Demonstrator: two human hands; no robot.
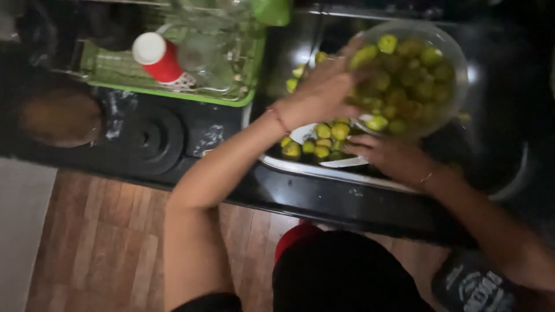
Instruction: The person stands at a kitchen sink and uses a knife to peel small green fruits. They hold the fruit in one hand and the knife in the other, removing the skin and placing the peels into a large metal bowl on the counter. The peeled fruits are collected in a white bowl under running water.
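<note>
A clear bowl (457, 52) full of small green-yellow fruits (413, 75) is tilted over the sink (324, 169). My left hand (321, 92) reaches into the bowl's rim among the fruits, blurred, with a red thread on its wrist. My right hand (393, 156) holds the bowl from below at its near edge. More of the same fruits (324, 141) lie on a white plate (300, 134) in the sink under the bowl.
A green dish rack (173, 92) at the left holds glasses and a red cup with a white base (156, 58). A dark counter (144, 138) with a round black disc runs beside the sink. Wooden floor (104, 242) lies below.
</note>
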